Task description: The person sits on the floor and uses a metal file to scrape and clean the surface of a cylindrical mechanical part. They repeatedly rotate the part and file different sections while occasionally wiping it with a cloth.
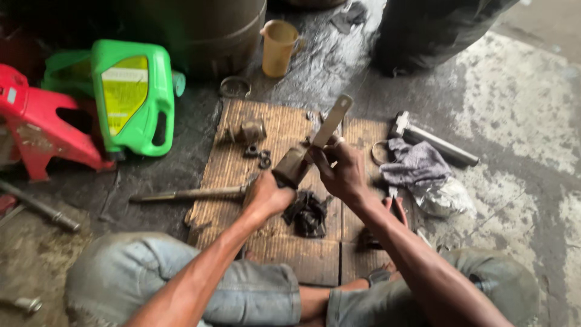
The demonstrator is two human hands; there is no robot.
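Nearest the camera are the person's knees in faded jeans point(181, 278), bent to either side of a ribbed wooden board point(284, 242) that lies on the stained concrete floor point(520, 121); every place below is told from that board. Far to its left stands a red metal stand point(42, 130), and just right of that a green plastic jug point(133, 100) with a yellow label. A long steel rod point(181, 194) lies across the board's left edge. Over the board's middle the left hand point(266, 197) has its fingers wrapped tight around the lower end of a dark metal part point(292, 166), held tilted above the board. On the board's upper left sit a small metal fitting point(247, 131) and two dark rings point(260, 156); a crumpled black rag point(310, 212) lies just below the hands. Beyond the board's top edge stands a yellowish plastic cup point(278, 47). The right hand point(345, 172) has its fingers closed on a flat grey metal bar point(331, 121), slanting up and seemingly pressed against the top of the part, though blur hides the contact. Off the board's right edge lie a grey cloth point(417, 163) and a steel shaft point(436, 142).
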